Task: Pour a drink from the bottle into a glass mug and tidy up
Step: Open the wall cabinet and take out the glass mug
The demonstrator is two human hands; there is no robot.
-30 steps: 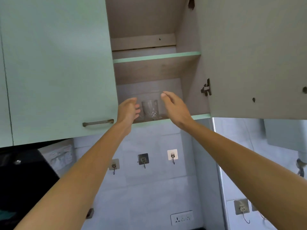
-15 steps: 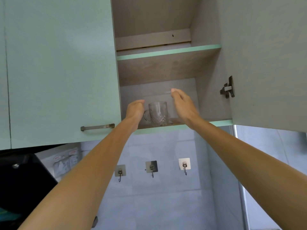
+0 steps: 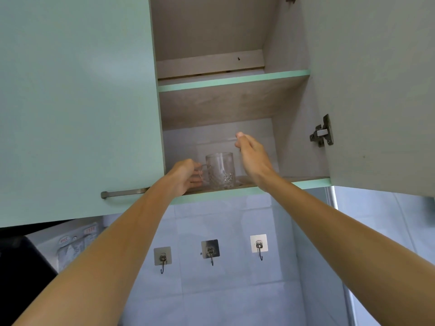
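A clear glass mug [image 3: 220, 170] with a cut pattern stands near the front edge of the lower shelf [image 3: 306, 182] of an open wall cabinet. My left hand [image 3: 186, 176] is at the mug's left side, its fingers curled round the handle. Just right of the mug, my right hand [image 3: 251, 156] is raised inside the cabinet with fingers loosely extended and nothing in it. No bottle is in view.
The pale green left door [image 3: 77, 102] is closed, with a metal bar handle [image 3: 124, 192]. The right door [image 3: 376, 90] hangs open beside my right arm. An upper shelf [image 3: 233, 80] sits above. Three wall hooks [image 3: 210, 251] are on the tiles below.
My left hand has closed in on the mug's handle. My right hand has drawn slightly away from the mug, to its right. The view has shifted a little.
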